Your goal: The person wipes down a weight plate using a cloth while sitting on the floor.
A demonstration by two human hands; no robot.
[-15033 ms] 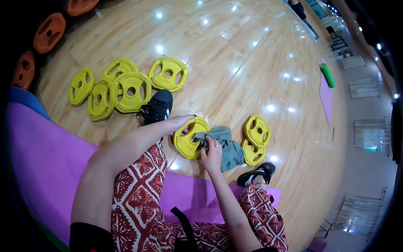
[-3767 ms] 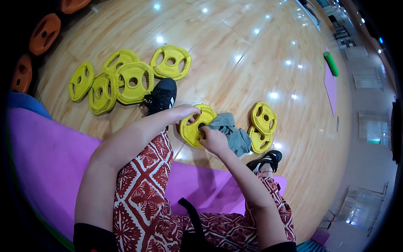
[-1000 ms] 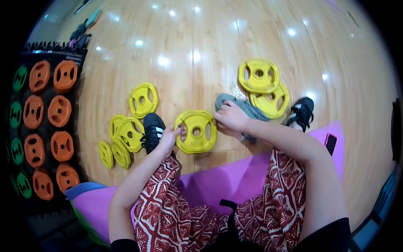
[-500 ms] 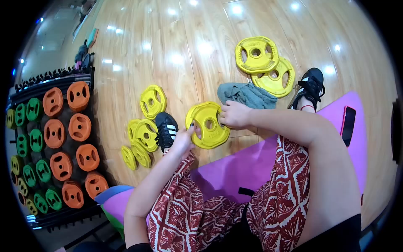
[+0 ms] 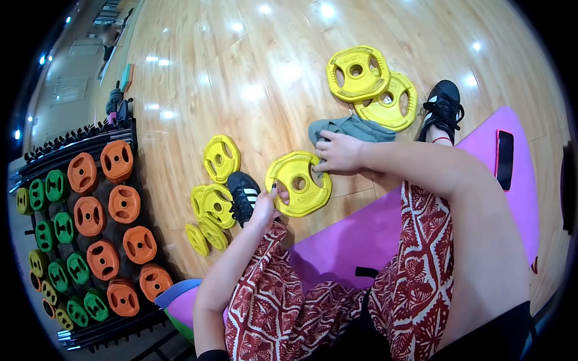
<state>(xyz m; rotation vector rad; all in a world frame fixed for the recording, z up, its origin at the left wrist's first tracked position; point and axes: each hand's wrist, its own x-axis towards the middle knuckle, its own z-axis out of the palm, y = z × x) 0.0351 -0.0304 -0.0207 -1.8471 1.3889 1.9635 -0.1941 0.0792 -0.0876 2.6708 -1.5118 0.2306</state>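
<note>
A yellow weight plate is held in front of me above the floor, its face toward me. My left hand grips its left side, with fingers through the left slot. At the plate's right slot, my right hand is closed on a grey cloth. A bit of the cloth shows by the fingertips against the plate; the rest spreads behind the hand. Two more yellow plates overlap beyond the cloth, the upper plate lying partly on the lower plate.
Several yellow plates lie left of my left shoe. A rack of orange plates and green plates stands at the left. My right shoe is at the right. A phone lies on the pink mat.
My right hand has shifted slightly at the plate's right edge, its fingers now more extended over the cloth. My left hand keeps its grip. The view has tilted a little.
</note>
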